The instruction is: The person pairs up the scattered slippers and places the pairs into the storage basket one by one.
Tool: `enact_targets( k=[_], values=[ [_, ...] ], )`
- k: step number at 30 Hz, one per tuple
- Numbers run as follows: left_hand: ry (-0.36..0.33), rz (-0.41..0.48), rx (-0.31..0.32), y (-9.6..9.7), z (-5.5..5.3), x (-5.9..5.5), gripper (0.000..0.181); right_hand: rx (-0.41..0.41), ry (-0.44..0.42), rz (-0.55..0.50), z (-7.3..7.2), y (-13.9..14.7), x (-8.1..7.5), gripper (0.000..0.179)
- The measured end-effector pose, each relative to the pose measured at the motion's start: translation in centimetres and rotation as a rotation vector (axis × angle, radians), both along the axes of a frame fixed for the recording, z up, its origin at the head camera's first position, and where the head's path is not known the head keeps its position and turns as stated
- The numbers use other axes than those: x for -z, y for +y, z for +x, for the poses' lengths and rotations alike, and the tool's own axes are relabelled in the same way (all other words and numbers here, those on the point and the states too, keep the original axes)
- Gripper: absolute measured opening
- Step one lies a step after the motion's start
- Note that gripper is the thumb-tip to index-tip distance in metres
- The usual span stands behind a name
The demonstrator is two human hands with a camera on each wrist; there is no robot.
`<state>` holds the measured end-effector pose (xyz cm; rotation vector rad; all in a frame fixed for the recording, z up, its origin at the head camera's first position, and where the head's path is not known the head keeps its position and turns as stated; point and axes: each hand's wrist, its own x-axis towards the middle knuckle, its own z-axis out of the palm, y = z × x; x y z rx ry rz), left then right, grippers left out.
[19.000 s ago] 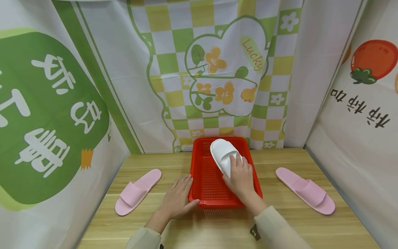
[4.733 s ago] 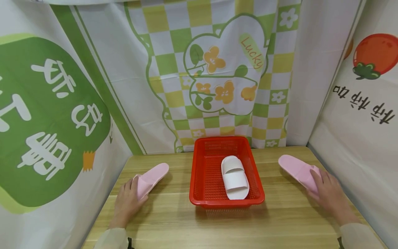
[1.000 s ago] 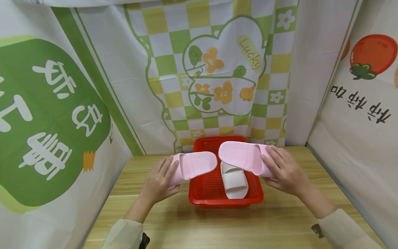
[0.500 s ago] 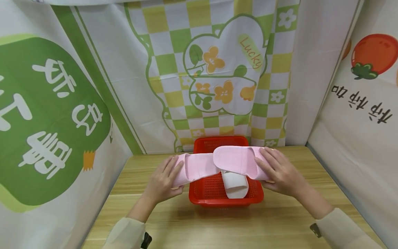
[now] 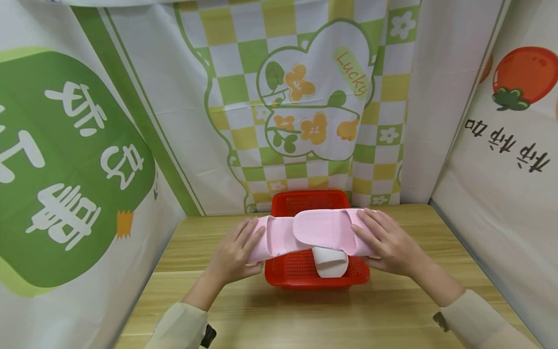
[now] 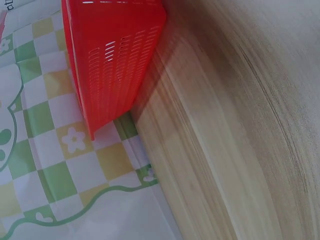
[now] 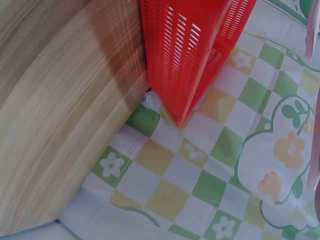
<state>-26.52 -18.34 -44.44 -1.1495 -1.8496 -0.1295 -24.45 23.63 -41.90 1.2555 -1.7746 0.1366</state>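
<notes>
Above the red basket [image 5: 279, 278], my left hand [image 5: 233, 252] grips one pink slipper [image 5: 281, 235] by its strap end, toe side pointing right. From the other side my right hand [image 5: 390, 242] grips a second pink slipper [image 5: 320, 228] the same way, pointing left. The right slipper's end overlaps the left one's in the head view and hides its tip; whether they touch I cannot tell. Inside the basket lies a white slipper [image 5: 331, 264], partly covered by the pink pair. In the right wrist view only a sliver of a pink slipper [image 7: 314, 30] shows at the edge.
The basket stands on a wooden table [image 5: 244, 310], close to a green-and-yellow checked cloth [image 5: 244, 92] hanging behind. Printed cloths also hang at the left [image 5: 65, 160] and right [image 5: 501, 169] sides of the table.
Since the oldest frame, the white slipper was let go in the basket and both pink slippers were picked up from the table sides. Lately the hands have drawn closer, making the pink slippers overlap.
</notes>
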Motion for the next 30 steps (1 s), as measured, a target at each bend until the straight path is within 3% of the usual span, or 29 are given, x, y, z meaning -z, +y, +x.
enact_targets(
  k=[10,30],
  values=[
    [-0.030,-0.049,0.015,0.7,0.1,-0.1,0.064,-0.006,-0.024,0.022,0.1,-0.6,0.0,0.054],
    [-0.030,-0.062,0.047,2.3,0.4,-0.1,0.063,-0.017,-0.042,0.058,0.5,-1.9,0.6,0.053]
  ],
)
